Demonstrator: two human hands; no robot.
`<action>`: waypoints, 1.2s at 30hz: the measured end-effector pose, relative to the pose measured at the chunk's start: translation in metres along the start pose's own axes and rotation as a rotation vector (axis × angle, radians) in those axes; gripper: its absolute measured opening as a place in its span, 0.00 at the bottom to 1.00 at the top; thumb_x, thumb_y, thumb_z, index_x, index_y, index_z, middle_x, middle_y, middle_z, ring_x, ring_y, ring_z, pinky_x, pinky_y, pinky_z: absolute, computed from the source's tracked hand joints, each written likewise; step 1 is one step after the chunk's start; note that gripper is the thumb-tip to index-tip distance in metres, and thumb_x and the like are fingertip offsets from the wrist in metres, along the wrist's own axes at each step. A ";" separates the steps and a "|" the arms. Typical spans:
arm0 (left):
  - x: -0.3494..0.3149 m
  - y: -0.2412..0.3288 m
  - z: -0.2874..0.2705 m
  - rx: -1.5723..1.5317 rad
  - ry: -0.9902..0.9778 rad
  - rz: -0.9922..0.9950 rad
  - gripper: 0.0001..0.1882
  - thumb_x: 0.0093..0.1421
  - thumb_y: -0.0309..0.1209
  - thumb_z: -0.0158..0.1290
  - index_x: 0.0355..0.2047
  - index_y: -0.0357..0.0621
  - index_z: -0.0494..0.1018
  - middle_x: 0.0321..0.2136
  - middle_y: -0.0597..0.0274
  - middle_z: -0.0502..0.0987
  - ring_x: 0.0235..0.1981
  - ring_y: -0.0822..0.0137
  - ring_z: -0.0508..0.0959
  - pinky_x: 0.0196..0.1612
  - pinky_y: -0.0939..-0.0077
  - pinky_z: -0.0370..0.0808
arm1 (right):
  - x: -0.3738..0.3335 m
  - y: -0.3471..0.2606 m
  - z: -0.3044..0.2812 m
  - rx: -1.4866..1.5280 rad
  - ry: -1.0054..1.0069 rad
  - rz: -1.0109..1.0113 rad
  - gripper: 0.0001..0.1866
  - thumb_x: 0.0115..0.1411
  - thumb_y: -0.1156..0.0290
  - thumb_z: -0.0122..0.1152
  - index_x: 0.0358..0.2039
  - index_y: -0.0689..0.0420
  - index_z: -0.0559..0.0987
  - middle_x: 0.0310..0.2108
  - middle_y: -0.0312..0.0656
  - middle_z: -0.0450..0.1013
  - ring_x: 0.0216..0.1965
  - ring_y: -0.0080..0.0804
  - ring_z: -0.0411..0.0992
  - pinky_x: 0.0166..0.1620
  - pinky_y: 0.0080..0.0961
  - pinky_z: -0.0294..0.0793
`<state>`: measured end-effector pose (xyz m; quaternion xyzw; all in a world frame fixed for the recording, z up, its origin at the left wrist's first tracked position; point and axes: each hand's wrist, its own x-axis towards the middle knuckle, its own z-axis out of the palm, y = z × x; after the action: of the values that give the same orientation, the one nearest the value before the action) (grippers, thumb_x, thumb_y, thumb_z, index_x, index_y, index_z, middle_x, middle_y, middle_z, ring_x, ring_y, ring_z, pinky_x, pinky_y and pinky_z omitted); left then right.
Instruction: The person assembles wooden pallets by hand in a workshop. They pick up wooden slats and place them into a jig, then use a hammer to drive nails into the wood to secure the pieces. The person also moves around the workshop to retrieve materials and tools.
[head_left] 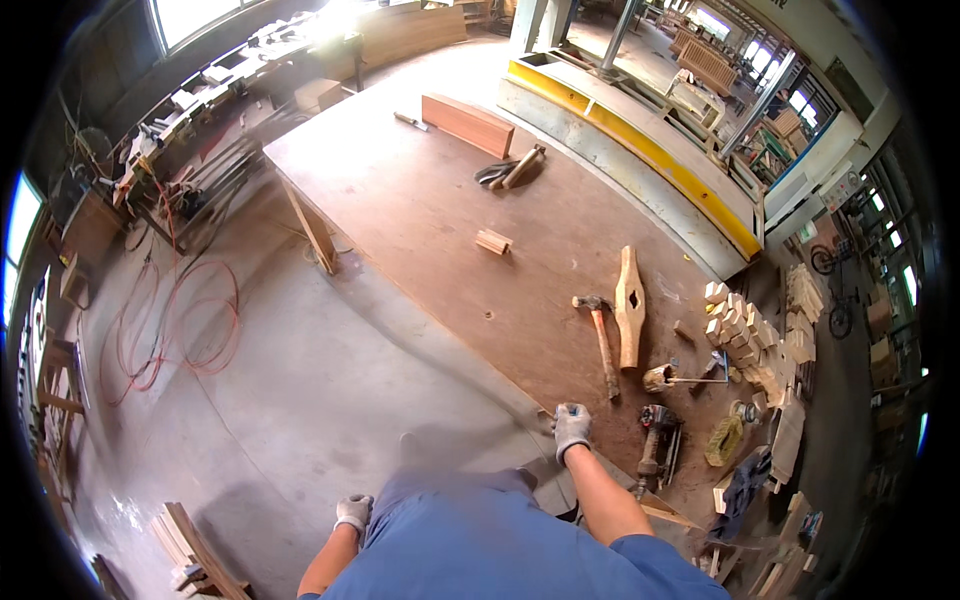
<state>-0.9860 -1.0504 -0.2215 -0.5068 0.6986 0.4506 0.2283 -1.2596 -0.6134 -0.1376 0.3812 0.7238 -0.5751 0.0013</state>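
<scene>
While the right hand [573, 428] was at the near edge of the desk [420, 215], its fingers [571, 410] were curled in together; I could not tell whether they were clamped on anything or touching the wood. The forearm reached forward from the lower right. The left hand [353, 512] hung low beside the body over the floor [300, 400], its fingers loosely bent, their gap too hidden to judge. On the desk, 1 cup [656, 378] lay with its dark mouth to the side and a stick [697, 380] running rightward from it; its contents were unclear. The hammer [604, 350] and the power tool [655, 440] lay nearest the right hand, ahead and to its right. Marks on the wall panel [842, 190] at far right were too small to read.
</scene>
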 end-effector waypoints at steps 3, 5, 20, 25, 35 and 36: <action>0.031 0.033 -0.036 -0.358 -0.080 -0.123 0.10 0.60 0.29 0.56 0.41 0.38 0.77 0.21 0.61 0.76 0.16 0.66 0.76 0.16 0.72 0.70 | -0.007 -0.017 0.035 -0.225 -0.031 -0.081 0.11 0.57 0.66 0.63 0.38 0.58 0.78 0.30 0.43 0.78 0.30 0.34 0.76 0.36 0.30 0.75; 0.044 0.067 -0.062 -0.250 -0.043 -0.045 0.11 0.60 0.30 0.56 0.41 0.38 0.77 0.22 0.60 0.77 0.16 0.68 0.76 0.17 0.75 0.71 | -0.008 -0.017 0.052 -0.381 -0.033 -0.172 0.15 0.55 0.63 0.64 0.40 0.59 0.80 0.36 0.47 0.80 0.39 0.38 0.78 0.46 0.33 0.75; 0.152 0.148 -0.057 0.171 -0.069 0.202 0.17 0.55 0.37 0.61 0.44 0.46 0.76 0.24 0.54 0.79 0.26 0.60 0.80 0.28 0.64 0.78 | 0.044 -0.102 0.158 -0.681 -0.149 -0.382 0.20 0.55 0.59 0.64 0.44 0.58 0.78 0.41 0.51 0.77 0.45 0.48 0.75 0.50 0.39 0.74; 0.121 0.261 -0.062 0.099 -0.050 0.168 0.13 0.58 0.28 0.58 0.41 0.33 0.76 0.22 0.60 0.78 0.20 0.67 0.77 0.22 0.72 0.75 | 0.061 -0.144 0.161 -0.788 -0.318 -0.168 0.23 0.55 0.53 0.60 0.44 0.57 0.79 0.44 0.53 0.77 0.49 0.49 0.74 0.52 0.39 0.72; 0.168 0.406 -0.052 -0.162 -0.178 0.390 0.11 0.58 0.27 0.56 0.38 0.31 0.78 0.26 0.58 0.79 0.20 0.70 0.77 0.22 0.75 0.74 | 0.074 -0.153 0.164 -0.796 -0.344 -0.040 0.23 0.55 0.50 0.61 0.42 0.56 0.80 0.43 0.51 0.78 0.48 0.48 0.75 0.52 0.38 0.73; 0.166 0.428 -0.051 -0.134 -0.191 0.471 0.12 0.58 0.27 0.56 0.38 0.31 0.78 0.27 0.56 0.80 0.21 0.69 0.78 0.24 0.75 0.75 | 0.072 -0.158 0.166 -0.805 -0.334 -0.011 0.23 0.55 0.50 0.61 0.42 0.56 0.80 0.44 0.52 0.77 0.48 0.48 0.75 0.52 0.38 0.73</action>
<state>-1.4337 -1.1427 -0.1546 -0.2991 0.7411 0.5826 0.1478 -1.4704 -0.7192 -0.0941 0.2483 0.8822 -0.3007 0.2639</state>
